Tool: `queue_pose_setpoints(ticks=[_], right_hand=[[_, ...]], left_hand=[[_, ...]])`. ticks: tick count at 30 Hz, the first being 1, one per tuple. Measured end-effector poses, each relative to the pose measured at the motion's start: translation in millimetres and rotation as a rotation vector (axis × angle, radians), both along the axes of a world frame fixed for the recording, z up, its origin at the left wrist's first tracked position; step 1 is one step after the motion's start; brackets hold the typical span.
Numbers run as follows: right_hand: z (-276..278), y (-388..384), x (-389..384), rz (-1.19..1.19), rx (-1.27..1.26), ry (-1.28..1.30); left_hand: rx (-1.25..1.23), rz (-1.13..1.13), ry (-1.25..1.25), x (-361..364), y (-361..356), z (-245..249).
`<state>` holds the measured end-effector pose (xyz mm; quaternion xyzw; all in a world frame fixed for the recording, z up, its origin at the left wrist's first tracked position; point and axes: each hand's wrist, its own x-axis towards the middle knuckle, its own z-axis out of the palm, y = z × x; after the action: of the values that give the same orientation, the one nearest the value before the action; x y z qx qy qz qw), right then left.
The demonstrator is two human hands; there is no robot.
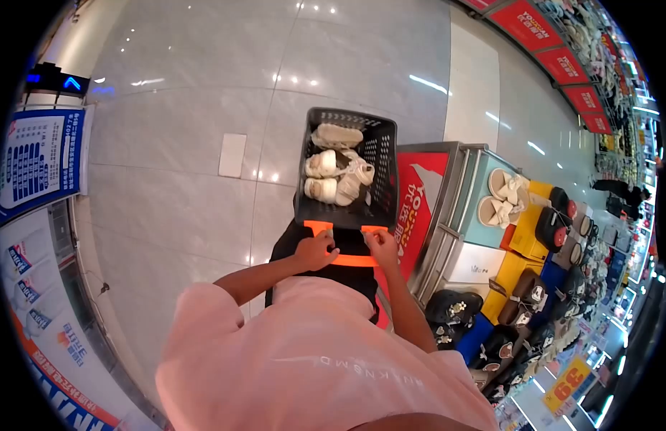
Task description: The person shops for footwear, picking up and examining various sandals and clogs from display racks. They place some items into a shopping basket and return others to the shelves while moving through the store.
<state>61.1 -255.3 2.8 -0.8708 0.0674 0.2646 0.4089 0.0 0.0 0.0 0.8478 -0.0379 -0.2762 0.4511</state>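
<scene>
A dark shopping basket (347,217) with perforated walls is held in front of my body, above the tiled floor. Inside it lie several light cream and white shoes (321,164), some with chunky soles. My left hand (316,251) is closed around the left part of the orange handle (351,260). On the handle's right part, my right hand (380,246) is likewise closed, its fingers partly hidden. The handle's crossbar stretches between both hands, close to my pink shirt.
Right of the basket stands a metal-framed display (448,194) with a red panel. Cream bow sandals (507,195) and several dark shoes (527,294) sit on it. Red-fronted racks (563,65) line the upper right. A blue sign (42,154) stands left.
</scene>
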Motion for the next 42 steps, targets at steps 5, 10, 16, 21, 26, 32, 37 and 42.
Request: queue_pose_setpoints(ticks=[5, 10, 16, 21, 26, 32, 37, 42], right_hand=[[-14.8, 6.5, 43.4, -0.111, 0.363, 0.529], [-66.3, 26.1, 106.2, -0.539, 0.633, 0.789], [-182.7, 68.5, 158.8, -0.239, 0.163, 0.505], [-234.3, 80.7, 154.2, -0.045, 0.032, 0.414], [-291.3, 96.3, 180.5, 0.022, 0.026, 0.487], [-361.9, 153.0, 153.7, -0.068, 0.003, 0.341], [-328.4, 187.8, 151.8, -0.187, -0.387, 0.292], [-341.4, 177.4, 139.7, -0.072, -0.497, 0.148]], left_hand=[[-0.001, -0.008, 0.044, 15.4, 8.1, -2.6], [-0.568, 0.324, 0.591, 55.9, 18.0, -63.6], [-0.202, 0.57, 0.629, 115.5, 43.6, -173.3], [-0.091, 0.732, 0.804, 155.8, 29.2, -241.1], [0.06, 0.72, 0.648, 176.4, 8.6, -290.0], [-0.085, 1.126, 0.443, 153.8, -22.7, -296.3], [-0.043, 1.235, 0.291, 113.4, -37.0, -344.4], [-0.078, 0.886, 0.367, 92.4, -26.4, -288.3]])
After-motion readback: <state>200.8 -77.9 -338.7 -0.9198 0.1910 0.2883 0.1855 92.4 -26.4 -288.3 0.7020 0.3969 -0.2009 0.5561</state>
